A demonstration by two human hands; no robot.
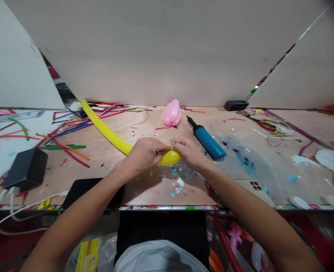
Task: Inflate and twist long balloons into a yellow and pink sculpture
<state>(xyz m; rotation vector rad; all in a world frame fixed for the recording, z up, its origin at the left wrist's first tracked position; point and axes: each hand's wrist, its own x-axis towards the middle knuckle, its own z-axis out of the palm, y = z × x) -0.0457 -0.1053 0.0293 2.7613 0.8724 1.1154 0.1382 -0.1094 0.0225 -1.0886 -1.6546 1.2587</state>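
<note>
The hand pump (211, 143) is teal blue, its nozzle (192, 122) black. Left of the pump, the long balloon (107, 133) is plain bright yellow — and the bunched balloon (171, 114) beside the pump's tip, glossy pale pink. Far left, thin strips (83, 161) show red, orange, green and dark blue. The bench (144, 132) is pinkish tan — blotched blue right of the pump. Nearer than the pump, the phone (263, 195) is pale cream.

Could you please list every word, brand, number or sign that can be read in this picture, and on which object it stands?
No text can be read here.
Yellow packet below the table edge: printed marks, too blurred to read.
Flat strip at the far left: faint marks, too unclear to read.
Yellow balloon and blue pump: no lettering visible.
</note>
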